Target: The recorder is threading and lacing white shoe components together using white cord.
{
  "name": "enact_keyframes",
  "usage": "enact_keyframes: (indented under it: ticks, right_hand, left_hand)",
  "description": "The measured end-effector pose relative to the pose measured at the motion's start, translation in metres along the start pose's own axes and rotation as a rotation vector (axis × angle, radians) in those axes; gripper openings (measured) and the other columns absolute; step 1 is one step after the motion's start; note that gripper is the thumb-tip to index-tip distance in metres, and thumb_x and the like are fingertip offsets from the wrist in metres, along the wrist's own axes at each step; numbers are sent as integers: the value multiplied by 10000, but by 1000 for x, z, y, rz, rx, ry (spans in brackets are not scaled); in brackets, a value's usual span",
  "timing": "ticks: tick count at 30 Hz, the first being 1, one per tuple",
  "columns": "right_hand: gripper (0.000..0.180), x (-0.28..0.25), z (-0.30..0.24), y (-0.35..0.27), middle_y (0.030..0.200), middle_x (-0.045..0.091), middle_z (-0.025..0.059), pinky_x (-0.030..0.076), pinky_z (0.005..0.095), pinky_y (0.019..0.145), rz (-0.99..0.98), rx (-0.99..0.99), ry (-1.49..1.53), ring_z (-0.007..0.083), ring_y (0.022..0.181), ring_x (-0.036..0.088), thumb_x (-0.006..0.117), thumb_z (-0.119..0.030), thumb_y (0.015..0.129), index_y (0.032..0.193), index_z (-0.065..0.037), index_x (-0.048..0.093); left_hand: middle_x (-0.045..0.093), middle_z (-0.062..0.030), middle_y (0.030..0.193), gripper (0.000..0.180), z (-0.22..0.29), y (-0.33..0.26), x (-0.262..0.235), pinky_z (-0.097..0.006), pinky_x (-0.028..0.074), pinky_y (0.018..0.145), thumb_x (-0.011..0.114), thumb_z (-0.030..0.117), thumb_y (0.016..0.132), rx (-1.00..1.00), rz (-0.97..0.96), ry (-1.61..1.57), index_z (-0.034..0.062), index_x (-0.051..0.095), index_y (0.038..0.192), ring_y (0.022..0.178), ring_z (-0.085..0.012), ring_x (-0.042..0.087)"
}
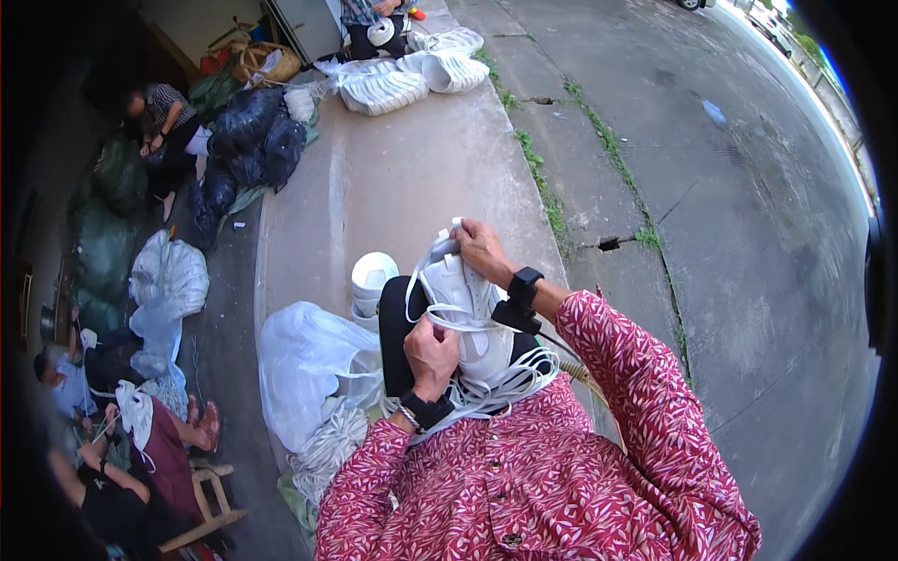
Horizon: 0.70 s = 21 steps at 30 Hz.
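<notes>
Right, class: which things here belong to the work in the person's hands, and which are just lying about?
In hand:
white sneaker
flat white laces
left hand
right hand

Lying about:
clear plastic bag
black plastic sacks
woven basket

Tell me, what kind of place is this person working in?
Probably an outdoor roadside work spot for lacing shoes. The hands hold a white shoe with laces on the lap, white shoes are piled on the concrete pavement, and bulging plastic bags sit around seated people.
</notes>
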State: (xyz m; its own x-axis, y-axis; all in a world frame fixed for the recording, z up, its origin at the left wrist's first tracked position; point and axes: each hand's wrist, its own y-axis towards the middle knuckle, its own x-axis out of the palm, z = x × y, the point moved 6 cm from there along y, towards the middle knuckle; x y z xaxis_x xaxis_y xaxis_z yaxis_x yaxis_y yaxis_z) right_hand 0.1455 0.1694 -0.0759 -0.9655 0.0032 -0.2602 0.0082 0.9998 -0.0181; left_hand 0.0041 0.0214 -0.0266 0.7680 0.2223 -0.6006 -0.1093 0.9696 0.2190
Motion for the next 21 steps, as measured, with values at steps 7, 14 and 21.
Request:
enact_keyframes:
  ticks: [7, 14, 21]
  right_hand:
    - [231, 3, 11, -9, 715, 608, 101, 459, 336, 617, -46, 205, 172, 174, 669, 568, 475, -162, 877, 879, 12, 626]
    - [223, 2, 5, -16, 709, 601, 95, 452, 333, 604, -16, 109, 135, 165, 655, 554, 473, -151, 879, 878, 11, 626]
    - [236, 1, 3, -13, 708, 603, 119, 452, 341, 627, 9, 103, 97, 186, 666, 562, 464, -160, 891, 875, 18, 618]
  left_hand:
    - [589, -176, 760, 114, -9, -21, 5, -425, 472, 615, 584, 71, 741, -29, -68, -49, -5, 537, 812, 691, -362, 603]
    - [548, -178, 850, 156, 28, -15, -1, -428, 485, 622, 581, 66, 689, 406, -180, 279, -28, 531, 803, 748, -341, 586]
    - [550, -159, 768, 107, 42, -1, 6, -386, 492, 610, 586, 49, 669, 498, -336, 450, -2, 547, 755, 715, -302, 596]
